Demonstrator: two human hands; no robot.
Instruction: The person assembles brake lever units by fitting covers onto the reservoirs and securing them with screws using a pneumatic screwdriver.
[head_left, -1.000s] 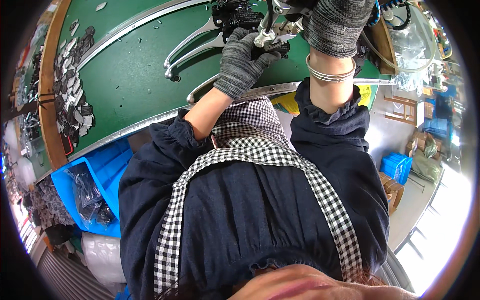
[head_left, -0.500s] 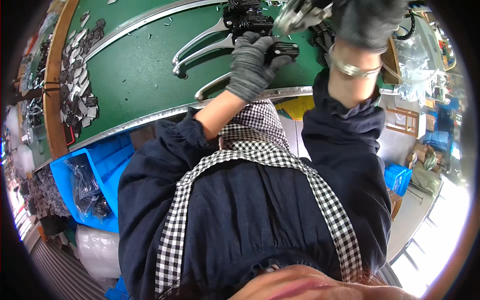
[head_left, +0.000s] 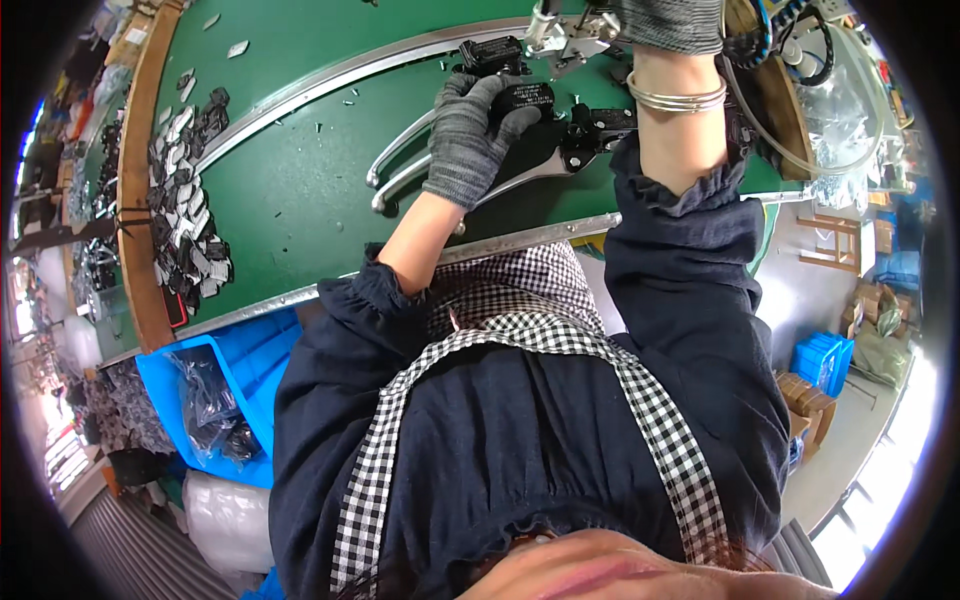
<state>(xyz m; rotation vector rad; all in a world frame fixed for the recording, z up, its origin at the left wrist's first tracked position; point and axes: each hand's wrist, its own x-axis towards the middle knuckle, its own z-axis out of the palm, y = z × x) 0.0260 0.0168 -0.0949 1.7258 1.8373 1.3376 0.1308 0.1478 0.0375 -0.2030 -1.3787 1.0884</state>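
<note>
My left hand (head_left: 468, 140), in a grey knit glove, is closed around a brake lever assembly, fingers and thumb about its black reservoir (head_left: 527, 97). The silver lever (head_left: 406, 172) of that assembly runs out to the left. Just beyond lies another assembly with a black body (head_left: 490, 52). Nearer to me and to the right is a third, its silver lever (head_left: 530, 176) joined to a black body (head_left: 603, 125). My right hand (head_left: 675, 25), gloved too, is closed at a metal-headed tool (head_left: 570, 40) above the far assembly. The upper edge cuts off part of that hand.
Flat dark and silver pieces (head_left: 190, 215) are heaped along a wooden post (head_left: 135, 220) on the green bench (head_left: 285, 195). Small screws lie scattered beside a metal rail (head_left: 300, 95). A blue crate (head_left: 225, 385) stands below the bench, and a hose (head_left: 800, 165) curves at right.
My left hand has shifted left, off the nearest assembly and onto the one beyond it. My right hand and the metal-headed tool have moved left and away from me. The whole view has shifted slightly.
</note>
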